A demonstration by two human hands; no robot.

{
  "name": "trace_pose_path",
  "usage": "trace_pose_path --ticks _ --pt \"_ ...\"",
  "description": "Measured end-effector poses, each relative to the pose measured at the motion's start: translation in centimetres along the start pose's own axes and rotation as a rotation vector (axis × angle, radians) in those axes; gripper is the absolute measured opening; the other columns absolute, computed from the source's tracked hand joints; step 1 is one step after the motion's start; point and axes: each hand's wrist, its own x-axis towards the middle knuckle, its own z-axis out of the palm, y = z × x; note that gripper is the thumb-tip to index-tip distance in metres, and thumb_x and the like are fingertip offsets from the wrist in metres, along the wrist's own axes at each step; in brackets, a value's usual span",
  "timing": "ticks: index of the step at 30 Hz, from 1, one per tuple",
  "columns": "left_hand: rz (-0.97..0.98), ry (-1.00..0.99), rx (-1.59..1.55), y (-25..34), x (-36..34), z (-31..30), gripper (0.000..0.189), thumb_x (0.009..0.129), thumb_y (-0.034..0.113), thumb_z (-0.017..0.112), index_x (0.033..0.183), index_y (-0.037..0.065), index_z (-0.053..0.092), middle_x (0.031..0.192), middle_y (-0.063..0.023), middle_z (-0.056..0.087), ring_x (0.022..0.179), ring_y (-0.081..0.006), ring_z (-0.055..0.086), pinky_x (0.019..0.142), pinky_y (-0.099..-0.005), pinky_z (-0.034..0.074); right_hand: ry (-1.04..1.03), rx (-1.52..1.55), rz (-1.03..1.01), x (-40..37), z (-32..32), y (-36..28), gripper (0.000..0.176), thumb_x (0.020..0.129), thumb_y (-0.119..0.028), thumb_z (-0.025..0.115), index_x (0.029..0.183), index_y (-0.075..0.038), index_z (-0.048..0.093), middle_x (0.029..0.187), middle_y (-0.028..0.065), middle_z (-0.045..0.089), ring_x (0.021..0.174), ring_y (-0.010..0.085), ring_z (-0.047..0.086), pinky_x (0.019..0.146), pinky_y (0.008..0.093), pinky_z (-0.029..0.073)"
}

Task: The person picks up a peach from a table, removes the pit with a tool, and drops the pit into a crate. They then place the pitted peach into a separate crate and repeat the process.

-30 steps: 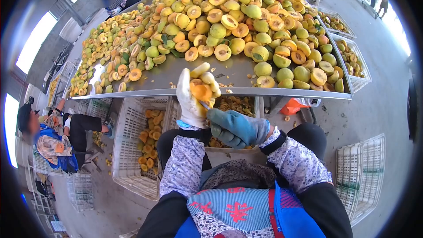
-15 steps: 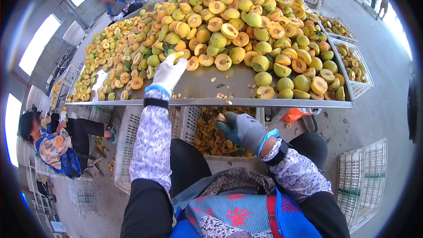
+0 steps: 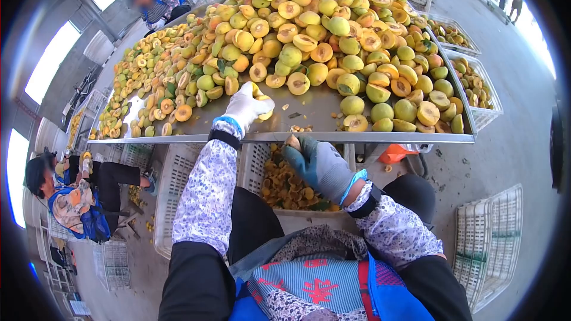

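As left hand (image 3: 248,107) grips fruit (image 3: 266,115), round halves (image 3: 298,83), smooth metal tabletop (image 3: 321,106)

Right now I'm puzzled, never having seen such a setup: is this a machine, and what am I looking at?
There's no machine here, just a person in gloves, seen by a camera on their own head, looking forward and down. The metal table bears a big pile of fruit, much of it cut in half. The left hand, gloved in white, holds a yellow fruit. The right hand, in a blue-grey glove, is near the table's front edge; what it grips is hard to make out.
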Motion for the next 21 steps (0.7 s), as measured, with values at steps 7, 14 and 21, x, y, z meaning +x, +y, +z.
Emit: trace_pose_path --ticks 7,14,21 --pt "0.162 -0.041 -1.132 2.2 -8.6 2.8 0.03 0.09 0.012 0.073 0.111 0.001 0.055 0.11 -0.015 0.066 0.104 -0.0234 0.067 0.091 -0.0379 0.057 0.111 0.256 -0.034 0.6 1.6 0.1 0.034 0.101 -0.031 0.06 0.098 0.003 0.064 0.081 0.0277 0.066 0.078 0.0435 0.067 0.066 0.0449 0.05" --pt "0.177 0.129 -1.433 1.0 -9.4 6.3 0.034 0.103 0.029 0.056 0.123 0.001 0.06 0.113 -0.0145 0.066 0.107 -0.0272 0.065 0.091 -0.0453 0.056 0.071 0.04 -0.09 0.7 2.5 1.9 0.035 0.101 -0.033 0.058 0.098 0.002 0.064 0.081 0.0284 0.065 0.079 0.0483 0.064 0.065 0.0494 0.05" --pt "0.069 0.176 -1.481 3.2 -10.7 6.0 0.04 0.104 0.037 0.052 0.119 0.002 0.064 0.101 -0.0107 0.069 0.094 -0.0252 0.068 0.084 -0.0412 0.058 -0.063 0.199 0.004 0.4 3.1 1.9 0.041 0.103 -0.038 0.056 0.107 0.002 0.065 0.085 0.023 0.07 0.075 0.0313 0.067 0.069 0.0426 0.052"
